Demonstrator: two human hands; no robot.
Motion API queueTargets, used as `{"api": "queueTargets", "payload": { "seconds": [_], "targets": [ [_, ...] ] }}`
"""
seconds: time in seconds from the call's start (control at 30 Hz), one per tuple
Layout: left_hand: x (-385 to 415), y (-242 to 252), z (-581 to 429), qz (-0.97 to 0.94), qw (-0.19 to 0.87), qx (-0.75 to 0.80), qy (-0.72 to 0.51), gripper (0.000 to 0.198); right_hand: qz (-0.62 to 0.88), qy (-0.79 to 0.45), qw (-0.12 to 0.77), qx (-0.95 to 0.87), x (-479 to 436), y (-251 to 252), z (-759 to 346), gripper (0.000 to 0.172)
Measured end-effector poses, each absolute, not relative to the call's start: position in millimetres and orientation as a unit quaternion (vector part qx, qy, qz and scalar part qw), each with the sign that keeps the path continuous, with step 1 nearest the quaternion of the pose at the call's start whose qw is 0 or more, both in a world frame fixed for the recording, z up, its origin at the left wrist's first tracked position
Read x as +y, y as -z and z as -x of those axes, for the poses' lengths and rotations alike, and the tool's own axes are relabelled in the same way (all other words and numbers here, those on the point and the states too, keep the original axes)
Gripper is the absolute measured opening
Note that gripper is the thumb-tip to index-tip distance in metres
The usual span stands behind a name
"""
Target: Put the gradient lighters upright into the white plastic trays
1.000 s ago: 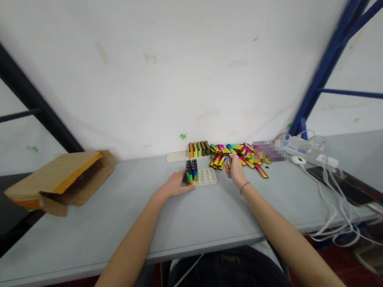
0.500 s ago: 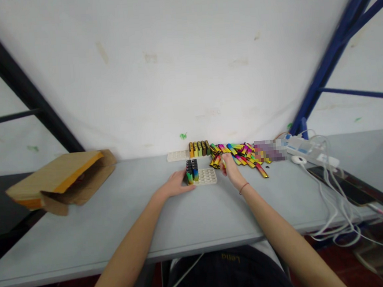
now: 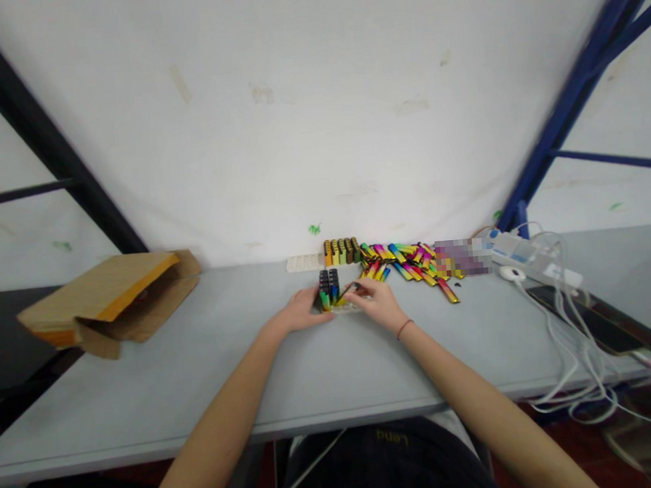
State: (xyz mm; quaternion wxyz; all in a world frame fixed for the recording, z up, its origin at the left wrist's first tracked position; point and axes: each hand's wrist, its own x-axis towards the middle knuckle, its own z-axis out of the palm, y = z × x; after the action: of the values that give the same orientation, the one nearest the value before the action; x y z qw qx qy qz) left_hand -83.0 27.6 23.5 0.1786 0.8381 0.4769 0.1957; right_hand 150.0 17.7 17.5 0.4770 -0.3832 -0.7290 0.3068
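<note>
Two rows of upright lighters (image 3: 325, 298) with black tops and blue-green bodies fill the left end of a white tray with round holes (image 3: 343, 309). My left hand (image 3: 300, 311) is closed around that left end, thumb along the near edge; its other fingers are partly hidden behind the lighters. Over the tray, just right of the filled rows, my right hand (image 3: 379, 302) pinches a tilted lighter (image 3: 342, 297) with a yellow lower body. The right hand covers most of the tray's right part.
A pile of loose shiny lighters (image 3: 411, 261) lies behind and right of my right hand. Against the wall, a second white tray (image 3: 306, 263) holds rows of lighters (image 3: 342, 251). An open cardboard box (image 3: 110, 298) stands left; a phone (image 3: 584, 317), cables and a power strip (image 3: 535, 257) lie right.
My right hand has moved from the loose pile left and nearer to me, over the tray, with a lighter in its fingers. My left hand stays at the tray.
</note>
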Motion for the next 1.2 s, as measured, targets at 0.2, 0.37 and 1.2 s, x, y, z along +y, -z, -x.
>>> {"api": "queueTargets", "payload": {
  "seconds": [0.2,0.37,1.2],
  "targets": [
    [27.2,-24.4,82.7,-0.837,0.175,0.475,-0.21,0.066,0.407,-0.235,0.421,-0.776,8.1,-13.5,-135.1,0.02],
    [27.7,-24.1,83.0,-0.843,0.167,0.471,-0.198,0.065,0.441,-0.103,0.374,-0.81,3.4,-18.7,-126.3,0.026],
    [28.4,-23.8,84.5,-0.833,0.179,0.491,-0.183,0.076,0.667,-0.006,0.377,-0.642,30.1,-42.5,-210.8,0.027]
  ]
}}
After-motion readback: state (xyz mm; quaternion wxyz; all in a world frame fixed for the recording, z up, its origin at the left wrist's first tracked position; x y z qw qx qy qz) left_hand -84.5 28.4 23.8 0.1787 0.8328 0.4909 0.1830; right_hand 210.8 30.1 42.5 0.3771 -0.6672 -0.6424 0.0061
